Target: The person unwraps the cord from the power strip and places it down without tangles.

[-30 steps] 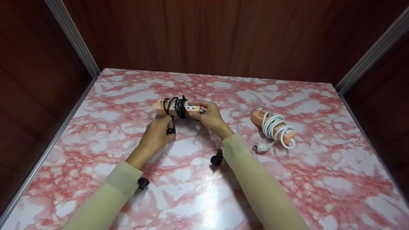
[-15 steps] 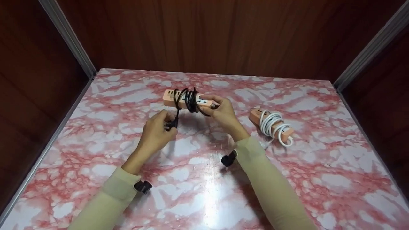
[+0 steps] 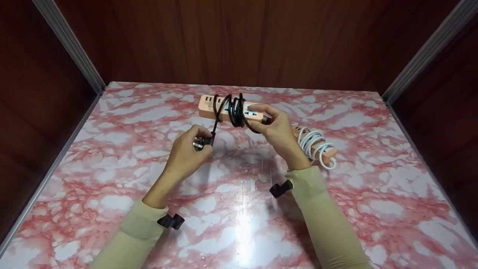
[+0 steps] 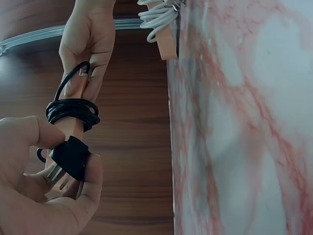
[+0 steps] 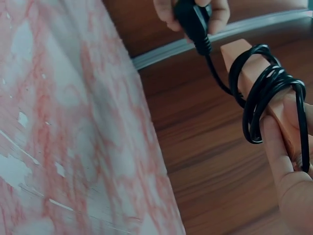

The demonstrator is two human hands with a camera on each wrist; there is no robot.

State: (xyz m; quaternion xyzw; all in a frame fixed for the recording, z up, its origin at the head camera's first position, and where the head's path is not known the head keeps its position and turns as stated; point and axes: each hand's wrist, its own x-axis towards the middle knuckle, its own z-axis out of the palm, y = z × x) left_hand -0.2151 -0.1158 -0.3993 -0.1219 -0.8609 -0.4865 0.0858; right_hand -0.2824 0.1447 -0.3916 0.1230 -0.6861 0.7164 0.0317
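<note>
An orange power strip (image 3: 209,106) is held up above the table, its black cord (image 3: 236,112) wound round its middle in several loops. My right hand (image 3: 278,129) grips the strip's right end, thumb below and fingers over the socket face. My left hand (image 3: 188,153) pinches the cord's black plug (image 4: 71,156) between thumb and fingers, metal prongs pointing back towards the palm. A short stretch of cord runs from the plug up to the loops. In the right wrist view the plug (image 5: 193,19) is beyond the strip (image 5: 239,51).
A second orange power strip (image 3: 330,152) wrapped in white cord (image 3: 312,142) lies on the table at right, partly behind my right hand. The red-and-white marbled table (image 3: 123,203) is bounded by dark wood panels (image 3: 239,45) and metal corner rails (image 3: 71,41).
Both hands have lifted the black-corded power strip off the table and moved it up and to the right. The left hand has drawn the plug away from the strip.
</note>
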